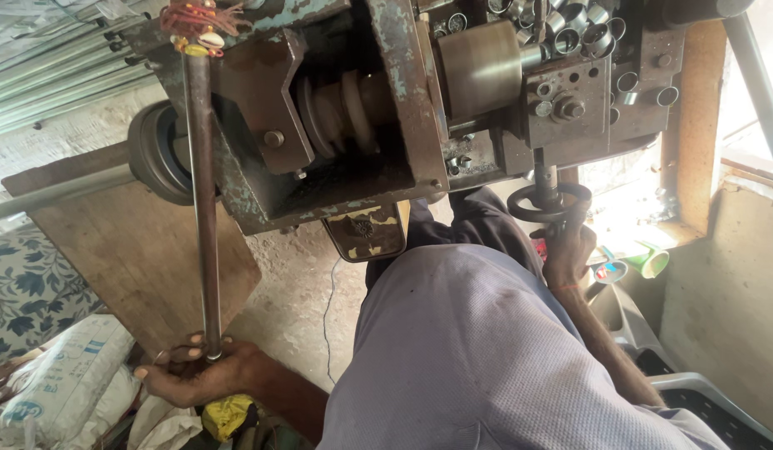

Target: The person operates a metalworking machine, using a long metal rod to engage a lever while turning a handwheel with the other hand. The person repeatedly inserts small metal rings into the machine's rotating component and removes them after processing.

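Bare concrete floor [307,275] spreads under a worn, rust-flecked metal machine [386,108] that fills the top of my view, with a wooden board [128,250] leaning to one side. My left hand [199,375] is low down, fingers curled around the bottom end of a long steel lever [205,192] that runs up to the machine's frame, where red thread and small shells are tied around its top. My right hand [568,250] is clenched on the lower rim of a small black handwheel [550,202] hanging beneath the machine's slide. Short cut metal rings [582,29] lie heaped on top of the machine, above that wheel. My knee in grey cloth sits between both arms. White sacks [70,375] lie beside my left hand.
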